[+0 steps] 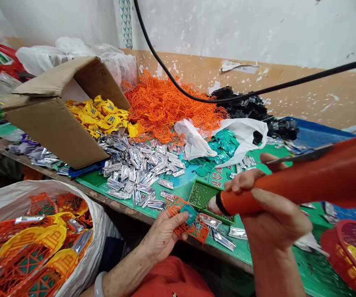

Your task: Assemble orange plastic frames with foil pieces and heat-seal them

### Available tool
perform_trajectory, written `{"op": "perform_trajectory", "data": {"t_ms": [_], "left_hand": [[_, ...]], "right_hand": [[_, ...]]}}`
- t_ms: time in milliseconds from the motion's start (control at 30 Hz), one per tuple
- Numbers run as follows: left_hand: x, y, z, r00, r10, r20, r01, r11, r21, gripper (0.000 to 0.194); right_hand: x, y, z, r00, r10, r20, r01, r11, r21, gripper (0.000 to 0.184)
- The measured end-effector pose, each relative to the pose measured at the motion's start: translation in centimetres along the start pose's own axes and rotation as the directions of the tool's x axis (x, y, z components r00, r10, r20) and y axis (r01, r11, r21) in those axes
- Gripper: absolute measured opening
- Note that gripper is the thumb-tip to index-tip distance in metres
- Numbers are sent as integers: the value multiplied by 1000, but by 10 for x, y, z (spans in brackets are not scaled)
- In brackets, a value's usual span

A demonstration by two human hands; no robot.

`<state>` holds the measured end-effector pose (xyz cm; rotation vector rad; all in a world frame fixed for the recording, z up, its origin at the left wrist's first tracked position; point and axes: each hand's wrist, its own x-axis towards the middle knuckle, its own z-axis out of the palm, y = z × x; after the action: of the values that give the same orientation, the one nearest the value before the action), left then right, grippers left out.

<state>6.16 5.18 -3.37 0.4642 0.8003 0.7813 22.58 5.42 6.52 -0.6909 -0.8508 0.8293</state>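
My left hand (167,231) pinches an orange plastic lattice piece (201,232) with a small teal plate (191,214) on it, held over the table's front edge. In my right hand (274,214) is a thick orange-red power screwdriver (292,183), the fingers wrapped round its body. The tool's pale nose points down at a green tray (209,185) full of tiny grey pieces, probably screws. Its bit cannot be made out. Silver foil-like strips (224,240) lie beside the tray, close to the lattice piece.
A white sack (99,214) of assembled orange and yellow pieces stands at left. Behind are a cardboard box (54,128) of yellow parts, an orange lattice heap (165,107), black parts (246,107) and a bag of teal plates (224,144). A red basket (335,247) sits right; a black cable (243,97) hangs across.
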Motion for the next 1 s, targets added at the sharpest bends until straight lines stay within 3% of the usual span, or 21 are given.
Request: {"op": "perform_trajectory", "data": {"t_ms": [233,1000], "left_hand": [[1,-1,0,1000,6,11,-5,1000,-15,32],[3,-3,1,999,3,37,-2,1000,-8,34]], "right_hand": [[-25,0,3,995,60,76,-63,997,32,41],[-32,5,1,985,98,140,-98,995,-4,47]]}}
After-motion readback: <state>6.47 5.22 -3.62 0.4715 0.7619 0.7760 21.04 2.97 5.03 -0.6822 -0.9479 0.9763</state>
